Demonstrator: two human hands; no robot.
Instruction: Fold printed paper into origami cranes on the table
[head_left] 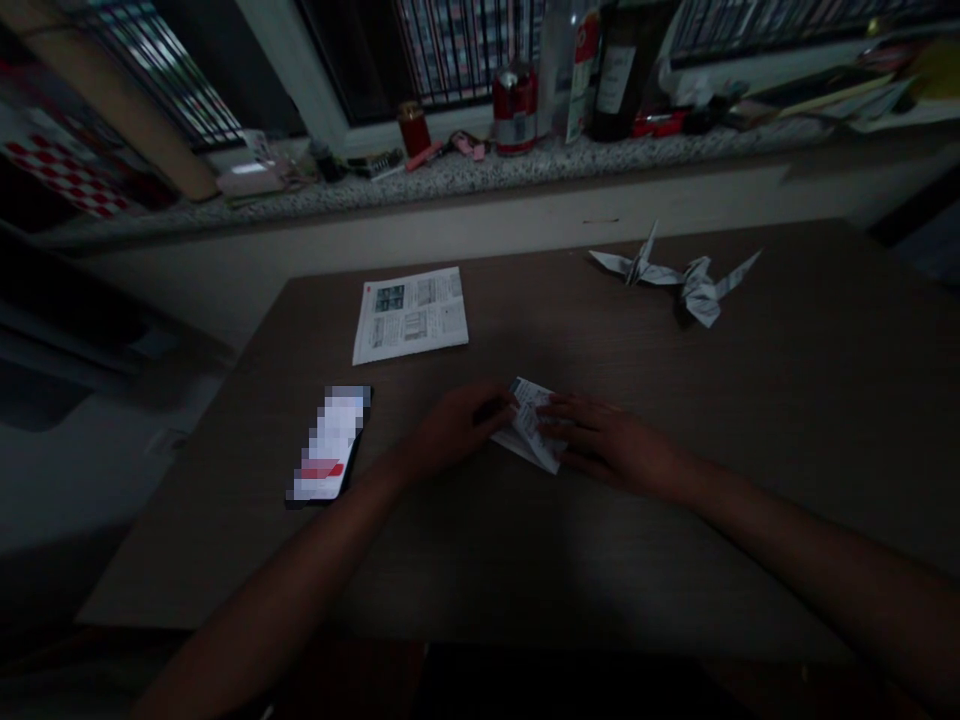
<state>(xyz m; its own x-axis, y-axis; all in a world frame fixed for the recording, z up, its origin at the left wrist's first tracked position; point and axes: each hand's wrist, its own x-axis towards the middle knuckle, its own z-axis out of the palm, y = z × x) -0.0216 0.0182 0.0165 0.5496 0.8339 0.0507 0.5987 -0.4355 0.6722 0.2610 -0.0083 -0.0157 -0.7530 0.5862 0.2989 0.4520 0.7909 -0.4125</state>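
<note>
A small folded piece of printed newspaper [534,425] lies on the table in front of me, with creases and angled edges. At its left corner, my left hand [461,428] is closed, thumb and fingertips pinching the paper. My right hand [607,438] rests on the paper's right side with its fingers stretched out and slightly spread. The fingers hide part of the paper's edges. Farther back to the right stand two folded paper cranes [637,268] made of similar printed paper.
A flat printed sheet [412,315] lies at the back left of the brown table [465,560]. Left of my forearm is a lit phone [328,445]. Behind, the stone windowsill [450,185] holds a red can [515,110], a dark bottle [619,75] and assorted clutter.
</note>
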